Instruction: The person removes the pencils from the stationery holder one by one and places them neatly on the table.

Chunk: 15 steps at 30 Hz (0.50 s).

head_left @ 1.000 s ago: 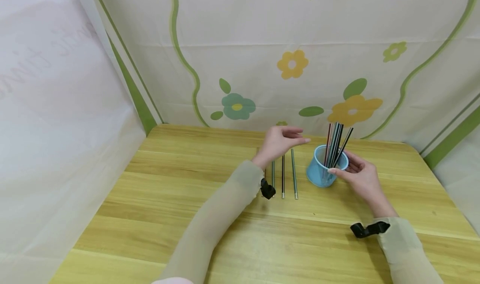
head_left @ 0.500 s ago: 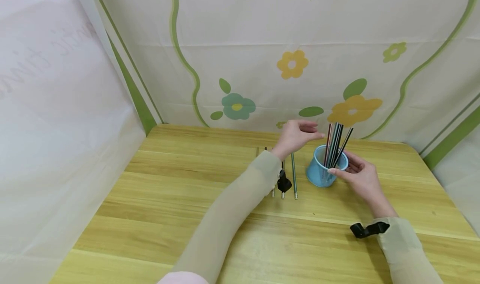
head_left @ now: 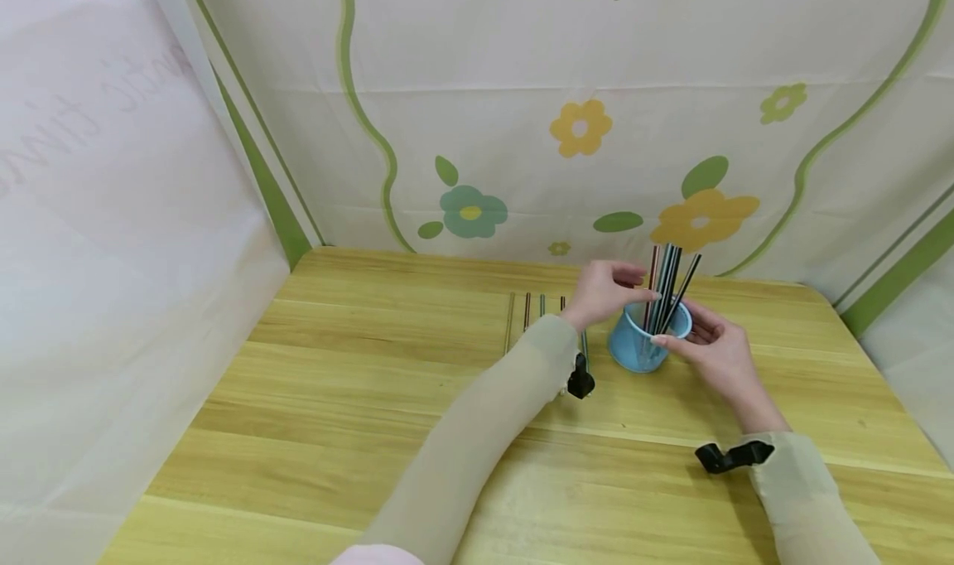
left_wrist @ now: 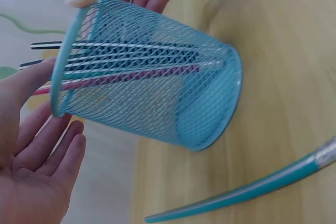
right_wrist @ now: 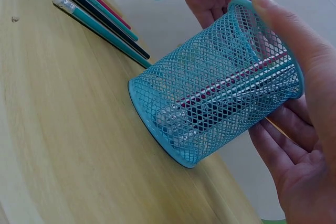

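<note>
A blue mesh pencil holder [head_left: 633, 350] stands upright at the right of the table, with several pencils [head_left: 666, 287] leaning in it, black, teal and red. My right hand [head_left: 723, 358] grips the holder's right side, thumb at the near rim and fingers behind. My left hand [head_left: 607, 292] is at the holder's left rim, its thumb reaching across the standing pencils. In the left wrist view the left fingers [left_wrist: 50, 150] lie apart from the thumb, below the rim, with no pencil pinched between them. Beside the holder lies a teal pencil [left_wrist: 247, 190].
Several pencils [head_left: 527, 308] lie in a row on the wooden table [head_left: 335, 432], left of the holder and partly under the left forearm. Their eraser ends [right_wrist: 64, 3] show in the right wrist view. A flower-printed cloth [head_left: 522, 68] hangs behind the table.
My left hand has moved right from over the lying pencils, then lowered to the pencils in the holder. The right hand and the holder have stayed in place.
</note>
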Tool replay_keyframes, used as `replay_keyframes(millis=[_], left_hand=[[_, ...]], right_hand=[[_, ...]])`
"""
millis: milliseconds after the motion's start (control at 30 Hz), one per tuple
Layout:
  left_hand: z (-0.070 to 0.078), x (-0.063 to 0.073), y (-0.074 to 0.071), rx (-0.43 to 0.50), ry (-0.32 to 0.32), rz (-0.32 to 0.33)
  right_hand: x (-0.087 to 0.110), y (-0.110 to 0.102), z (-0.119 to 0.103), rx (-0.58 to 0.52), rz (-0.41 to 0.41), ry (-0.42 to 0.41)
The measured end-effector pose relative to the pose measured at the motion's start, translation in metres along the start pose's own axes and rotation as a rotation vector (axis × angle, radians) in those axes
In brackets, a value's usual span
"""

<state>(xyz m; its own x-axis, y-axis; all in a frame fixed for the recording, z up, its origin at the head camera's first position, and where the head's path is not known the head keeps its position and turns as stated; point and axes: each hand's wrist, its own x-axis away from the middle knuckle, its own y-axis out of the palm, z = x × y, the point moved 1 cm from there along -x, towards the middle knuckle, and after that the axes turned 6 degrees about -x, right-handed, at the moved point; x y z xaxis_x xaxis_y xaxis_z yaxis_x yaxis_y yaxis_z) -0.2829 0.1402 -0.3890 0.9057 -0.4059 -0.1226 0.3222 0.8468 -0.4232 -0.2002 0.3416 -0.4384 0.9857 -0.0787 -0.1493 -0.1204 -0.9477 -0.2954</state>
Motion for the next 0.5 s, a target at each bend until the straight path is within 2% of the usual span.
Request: replay_keyframes(millis=[233, 500], left_hand=[[-0.001, 0.001, 0.011, 0.014, -0.034, 0.037], [-0.006, -0.001, 0.02, -0.024, -0.055, 0.055]], right_hand=[[-0.001, 0.0, 0.002, -0.01, 0.002, -0.018], [0.0, 0.001, 0.001, -0.021, 0.001, -0.033]])
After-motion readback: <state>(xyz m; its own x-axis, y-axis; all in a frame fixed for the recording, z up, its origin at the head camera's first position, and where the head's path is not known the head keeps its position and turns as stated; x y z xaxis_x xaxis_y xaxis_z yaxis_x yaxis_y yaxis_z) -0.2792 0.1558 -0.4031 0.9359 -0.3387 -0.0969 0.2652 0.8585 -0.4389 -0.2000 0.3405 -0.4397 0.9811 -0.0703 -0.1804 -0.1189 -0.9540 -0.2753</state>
